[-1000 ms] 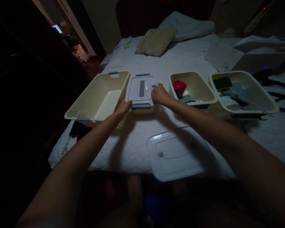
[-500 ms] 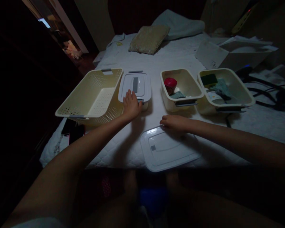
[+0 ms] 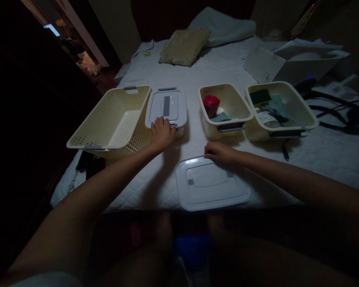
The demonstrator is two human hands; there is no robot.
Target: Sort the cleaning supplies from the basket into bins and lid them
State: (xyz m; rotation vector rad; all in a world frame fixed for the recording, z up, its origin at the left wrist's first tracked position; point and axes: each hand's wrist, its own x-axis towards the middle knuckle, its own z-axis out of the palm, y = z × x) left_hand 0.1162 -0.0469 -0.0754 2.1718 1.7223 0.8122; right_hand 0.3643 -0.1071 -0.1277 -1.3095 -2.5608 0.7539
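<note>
My left hand (image 3: 162,134) rests with fingers apart on the front edge of a small storage box's light grey lid (image 3: 175,104), near its dark latch. The lid covers that box. My right hand (image 3: 220,152) has its fingers closed on the far edge of a loose, pale translucent lid (image 3: 211,187), which lies at the bed's front edge. Beyond this hand stands an open cream bin (image 3: 209,128) with a red-topped container (image 3: 211,104) and a bluish cloth (image 3: 220,117) inside.
Left of the lidded box is a large perforated cream basket (image 3: 125,131). At right, another cream bin (image 3: 312,119) holds a green sponge (image 3: 260,97), a cloth and a labelled bottle (image 3: 267,118). Black straps (image 3: 332,115), a white box (image 3: 266,65) and a cushion (image 3: 184,47) lie on the bed.
My right hand's fingers have closed more tightly at the loose lid's far edge. My left hand's fingers have drawn back slightly to the small box's front edge. The view has shifted a little.
</note>
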